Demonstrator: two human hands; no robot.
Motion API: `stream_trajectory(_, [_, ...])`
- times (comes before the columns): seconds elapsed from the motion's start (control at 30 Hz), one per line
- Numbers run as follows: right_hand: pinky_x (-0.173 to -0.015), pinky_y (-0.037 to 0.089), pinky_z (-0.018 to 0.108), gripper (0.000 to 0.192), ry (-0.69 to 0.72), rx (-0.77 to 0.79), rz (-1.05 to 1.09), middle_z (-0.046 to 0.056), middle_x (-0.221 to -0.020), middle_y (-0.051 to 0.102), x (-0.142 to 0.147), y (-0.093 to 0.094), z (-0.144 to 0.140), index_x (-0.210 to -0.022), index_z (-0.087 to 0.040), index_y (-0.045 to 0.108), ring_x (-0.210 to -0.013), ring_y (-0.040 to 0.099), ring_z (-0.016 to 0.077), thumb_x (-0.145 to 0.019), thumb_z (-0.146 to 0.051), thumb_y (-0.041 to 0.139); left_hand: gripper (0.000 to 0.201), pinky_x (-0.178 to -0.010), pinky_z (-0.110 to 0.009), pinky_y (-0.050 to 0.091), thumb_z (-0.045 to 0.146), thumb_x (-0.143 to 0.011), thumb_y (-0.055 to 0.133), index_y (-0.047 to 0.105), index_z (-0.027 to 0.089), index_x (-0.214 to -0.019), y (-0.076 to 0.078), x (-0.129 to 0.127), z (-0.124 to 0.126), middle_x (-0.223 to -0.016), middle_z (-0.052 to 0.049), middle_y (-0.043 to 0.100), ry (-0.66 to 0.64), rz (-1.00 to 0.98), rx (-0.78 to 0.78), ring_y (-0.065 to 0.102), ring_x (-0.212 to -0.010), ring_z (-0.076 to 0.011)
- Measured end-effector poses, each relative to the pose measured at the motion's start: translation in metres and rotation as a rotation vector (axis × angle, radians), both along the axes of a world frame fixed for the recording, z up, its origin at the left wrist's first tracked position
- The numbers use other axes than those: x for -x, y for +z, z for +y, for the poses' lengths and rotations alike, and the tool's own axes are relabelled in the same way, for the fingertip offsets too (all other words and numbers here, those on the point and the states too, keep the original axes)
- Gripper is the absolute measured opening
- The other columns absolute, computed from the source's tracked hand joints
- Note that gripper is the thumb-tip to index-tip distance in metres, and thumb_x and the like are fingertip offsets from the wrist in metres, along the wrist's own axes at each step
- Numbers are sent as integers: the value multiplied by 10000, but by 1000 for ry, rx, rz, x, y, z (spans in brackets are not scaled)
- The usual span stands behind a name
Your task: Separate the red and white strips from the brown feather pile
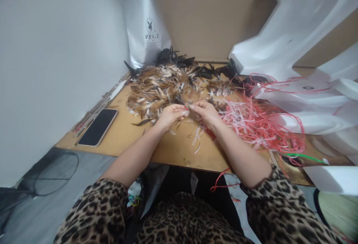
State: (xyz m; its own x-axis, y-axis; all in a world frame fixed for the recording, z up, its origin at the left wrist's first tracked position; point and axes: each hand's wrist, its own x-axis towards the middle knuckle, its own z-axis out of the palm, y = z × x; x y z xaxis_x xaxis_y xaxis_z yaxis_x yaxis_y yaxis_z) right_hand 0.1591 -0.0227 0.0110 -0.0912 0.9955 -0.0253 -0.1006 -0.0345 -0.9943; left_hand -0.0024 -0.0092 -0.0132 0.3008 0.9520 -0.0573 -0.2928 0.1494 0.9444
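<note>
My left hand (171, 117) and my right hand (207, 112) meet over the near edge of a heap of brown and cream feathers (156, 87). The left thumb and fingers are pinched together, with a small red bit (186, 108) showing at their tips. Close beside them, my right thumb and forefinger pinch a fluffy brown feather (192, 97) near its base. Whether the red bit is joined to that feather is too small to tell. Loose pink and white strips (246, 121) lie tangled just right of my right wrist.
A phone (98, 127) lies on the wooden table (170, 149) at left. Black feathers (176, 59) edge the heap's back, before a white printed bag (148, 31). White sheets (293, 91) crowd the right side, near a green strip (304, 157). A red string (219, 186) hangs off the front edge.
</note>
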Motion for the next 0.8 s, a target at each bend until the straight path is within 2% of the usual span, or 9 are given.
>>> stream_trajectory(0.2, [-457,286,218,320,-118,-95,-57,-51,-495,507,5,-1,-1,-577,-161,542,-450,388,61,-535,-405,745,352,-579,-214,462,303,-554,771,633,115,-818,1,-4,-5,-717,-33,663,-35,95,-92,595,-619,-93])
stream_trajectory(0.33, [-484,300,216,280,-102,-167,-138,-46,-509,513,4,-3,0,-567,-150,565,-471,396,58,-570,-375,731,319,-546,-203,434,325,-539,773,631,116,-733,2,-5,-6,-644,-5,631,17,156,-149,538,-544,-66])
stream_trajectory(0.47, [-468,294,212,308,-22,-79,-16,-31,-513,547,5,-4,-2,-584,-150,552,-460,430,66,-551,-385,748,304,-542,-202,416,349,-549,766,615,113,-668,2,-4,-5,-606,-4,623,5,166,-157,512,-510,-57])
stream_trajectory(0.63, [-441,253,200,342,135,4,152,-17,-487,563,6,-4,-1,-587,-155,505,-414,388,47,-559,-384,757,285,-621,-216,438,322,-567,766,610,118,-690,-1,-2,-4,-647,-19,646,-96,33,-118,559,-583,-71])
stream_trajectory(0.7, [-444,262,200,341,145,9,162,-14,-497,570,6,-6,0,-590,-155,504,-417,393,48,-569,-387,753,278,-615,-208,434,315,-574,763,613,118,-701,-2,-3,-4,-671,-26,655,-105,13,-88,562,-590,-70])
stream_trajectory(0.8, [-467,321,212,323,73,-10,121,-10,-518,583,6,-8,1,-602,-155,536,-443,448,68,-564,-390,755,274,-591,-200,429,322,-581,754,616,115,-695,-3,-4,-3,-677,-27,653,-71,67,-74,560,-586,-71])
